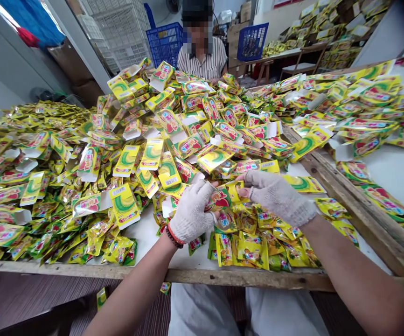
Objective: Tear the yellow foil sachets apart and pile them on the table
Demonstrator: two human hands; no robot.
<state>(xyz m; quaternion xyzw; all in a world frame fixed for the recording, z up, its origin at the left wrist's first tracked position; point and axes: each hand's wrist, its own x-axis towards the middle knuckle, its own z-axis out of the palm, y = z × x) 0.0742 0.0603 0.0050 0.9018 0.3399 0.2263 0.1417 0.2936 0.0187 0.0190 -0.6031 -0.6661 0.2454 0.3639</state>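
My left hand (192, 212), in a white knit glove with bare fingertips, is closed round a small printed candy box (219, 199) with a red heart on green. At the right end of that box, the gloved fingers of my right hand (277, 192) pinch a small yellow packet (236, 190). How far the packet is inside the box I cannot tell. Below both hands lie several shiny yellow packets (253, 248) near the table's front edge. A heap of yellow-green boxes (153, 154), many with white end flaps open, rises just beyond my hands.
More small packets (48, 112) are piled at the left. A wooden rail (356, 200) divides the table on the right, with flat boxes (391, 203) beyond. The wooden front edge (202, 276) runs before my lap. Across the table sits a person in a striped shirt (204, 60).
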